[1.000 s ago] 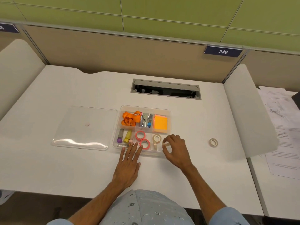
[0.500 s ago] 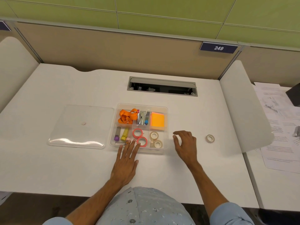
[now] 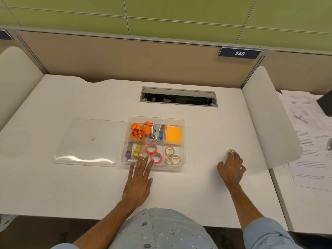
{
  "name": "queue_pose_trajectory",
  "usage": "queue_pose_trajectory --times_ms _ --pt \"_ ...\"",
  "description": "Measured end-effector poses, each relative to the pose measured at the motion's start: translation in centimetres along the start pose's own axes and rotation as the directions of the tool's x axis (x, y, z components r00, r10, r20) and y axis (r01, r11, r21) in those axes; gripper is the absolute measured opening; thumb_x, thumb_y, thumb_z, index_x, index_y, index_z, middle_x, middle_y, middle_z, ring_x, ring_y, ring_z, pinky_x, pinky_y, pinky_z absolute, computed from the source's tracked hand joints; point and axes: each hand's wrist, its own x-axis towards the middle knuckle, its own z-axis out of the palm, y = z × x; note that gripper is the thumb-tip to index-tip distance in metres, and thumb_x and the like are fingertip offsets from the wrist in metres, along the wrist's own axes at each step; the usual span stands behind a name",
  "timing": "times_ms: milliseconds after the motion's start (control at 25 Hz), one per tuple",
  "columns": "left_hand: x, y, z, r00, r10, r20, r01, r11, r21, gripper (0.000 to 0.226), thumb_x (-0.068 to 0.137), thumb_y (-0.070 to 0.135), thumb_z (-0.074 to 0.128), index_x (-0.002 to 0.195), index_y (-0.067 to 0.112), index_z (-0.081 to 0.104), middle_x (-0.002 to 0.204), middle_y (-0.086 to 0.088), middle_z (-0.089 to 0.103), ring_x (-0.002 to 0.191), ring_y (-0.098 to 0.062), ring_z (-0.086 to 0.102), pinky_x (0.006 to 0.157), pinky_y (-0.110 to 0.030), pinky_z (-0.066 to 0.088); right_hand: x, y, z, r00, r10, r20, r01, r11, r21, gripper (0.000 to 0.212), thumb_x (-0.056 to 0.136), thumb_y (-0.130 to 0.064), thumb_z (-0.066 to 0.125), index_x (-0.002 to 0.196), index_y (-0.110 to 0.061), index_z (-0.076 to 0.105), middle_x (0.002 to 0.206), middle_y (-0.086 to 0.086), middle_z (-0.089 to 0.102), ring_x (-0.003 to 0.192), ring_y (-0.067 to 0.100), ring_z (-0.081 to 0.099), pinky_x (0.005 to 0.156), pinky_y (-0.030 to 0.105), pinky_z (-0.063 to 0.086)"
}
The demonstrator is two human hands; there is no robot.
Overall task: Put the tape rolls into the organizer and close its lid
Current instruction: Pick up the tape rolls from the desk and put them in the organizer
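Since the earlier frame, the right hand (image 3: 231,168) has travelled from beside the clear plastic compartment organizer (image 3: 183,141) toward the tabletop's right edge; its curled fingertips now touch the loose white tape roll (image 3: 231,151), though a closed grip cannot be confirmed. Left hand (image 3: 139,178) lies flat and open, holding nothing, fingertips over the organizer's front rim. Two pink tape rolls (image 3: 156,157) fill the front middle compartment, three white tape rolls (image 3: 175,159) the front right. Transparent flat lid (image 3: 86,141) rests on the white tabletop (image 3: 206,194), just left of the organizer.
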Motion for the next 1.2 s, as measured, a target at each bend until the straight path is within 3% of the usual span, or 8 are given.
queue_pose_trajectory --times_ms 240,400,520,640,880,1000,1200 --pt "0.1 0.3 0.0 1.000 -0.010 -0.010 0.010 1.000 -0.006 0.068 0.110 0.048 0.033 0.169 0.025 0.005 0.179 -0.005 0.001 0.167 -0.029 0.003 0.135 -0.060 0.012 -1.3 -0.5 0.9 0.999 -0.026 -0.048 0.025 0.999 -0.031 0.042 0.095 -0.008 0.064 0.137 -0.008 0.059 0.148 0.010 0.054 0.139 0.033 0.050 0.112 0.051 0.044" --pt "-0.1 0.4 0.1 1.000 -0.008 -0.017 0.008 1.000 -0.009 0.069 0.110 0.044 0.035 0.169 0.024 0.006 0.179 -0.006 0.001 0.167 -0.028 0.003 0.135 -0.059 0.012 -1.9 -0.8 1.4 0.998 -0.061 -0.004 0.060 0.996 -0.073 0.026 0.098 -0.012 0.063 0.123 -0.008 0.067 0.140 0.011 0.057 0.130 0.033 0.056 0.102 0.049 0.050" --pt "0.0 0.5 0.0 1.000 -0.008 -0.015 0.008 1.000 -0.021 0.069 0.110 0.045 0.035 0.169 0.025 0.004 0.179 -0.006 0.000 0.167 -0.027 0.000 0.135 -0.059 0.011 -2.2 -1.7 1.4 0.995 -0.098 0.023 0.099 0.995 -0.022 0.025 0.099 -0.020 0.063 0.122 -0.011 0.068 0.128 0.010 0.065 0.123 0.032 0.061 0.098 0.047 0.050" --pt "0.0 0.5 -0.1 1.000 -0.013 -0.015 0.013 0.999 -0.030 0.070 0.110 0.046 0.037 0.169 0.025 0.005 0.179 -0.006 0.001 0.166 -0.028 0.000 0.135 -0.060 0.011 -3.0 -3.6 1.1 0.974 -0.225 -0.011 0.225 0.972 0.070 0.024 0.099 -0.028 0.064 0.122 -0.019 0.065 0.121 0.002 0.069 0.116 0.028 0.064 0.097 0.045 0.049" --pt "-0.1 0.4 -0.2 1.000 0.006 -0.018 -0.007 0.999 -0.049 0.070 0.110 0.046 0.039 0.169 0.025 0.007 0.179 -0.007 0.004 0.166 -0.029 0.003 0.134 -0.060 0.013 -4.5 -7.7 1.1 0.841 -0.540 0.019 0.537 0.840 0.082 0.039 0.097 -0.029 0.066 0.136 -0.024 0.061 0.137 -0.006 0.065 0.125 0.021 0.061 0.103 0.041 0.047" --pt "-0.1 0.4 -0.4 0.999 0.016 -0.027 -0.018 0.998 -0.068 0.071 0.109 0.044 0.046 0.169 0.023 0.013 0.179 -0.008 0.009 0.166 -0.030 0.009 0.134 -0.062 0.016 -4.4 -9.8 1.4 0.811 -0.578 0.092 0.579 0.815 0.019 0.042 0.101 -0.032 0.062 0.142 -0.023 0.059 0.146 -0.003 0.061 0.134 0.022 0.057 0.114 0.043 0.043" --pt "-0.3 0.0 -0.3 0.999 0.030 -0.011 -0.031 0.997 -0.066 0.070 0.111 0.045 0.039 0.169 0.025 0.005 0.179 -0.005 0.001 0.166 -0.027 0.001 0.135 -0.059 0.010 -4.6 -11.2 2.4 0.813 -0.559 0.163 0.573 0.818 -0.054 0.047 0.105 -0.033 0.057 0.152 -0.026 0.051 0.161 -0.003 0.049 0.147 0.020 0.047 0.126 0.043 0.034"
